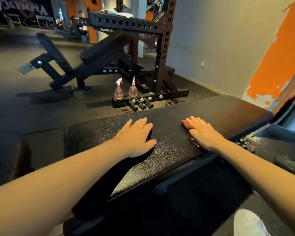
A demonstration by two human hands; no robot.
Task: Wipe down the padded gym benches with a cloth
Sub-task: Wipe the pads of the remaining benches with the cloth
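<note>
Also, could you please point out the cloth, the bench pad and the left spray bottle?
cloth [185, 125]: head view, its exposed reddish corner.
bench pad [169, 143]: head view, its bare textured top.
left spray bottle [118, 93]: head view, its pink body.

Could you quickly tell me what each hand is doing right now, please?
Left hand: open, flat on the bench pad, holding nothing.
Right hand: open, fingers straight, pressing the cloth onto the pad.
</note>
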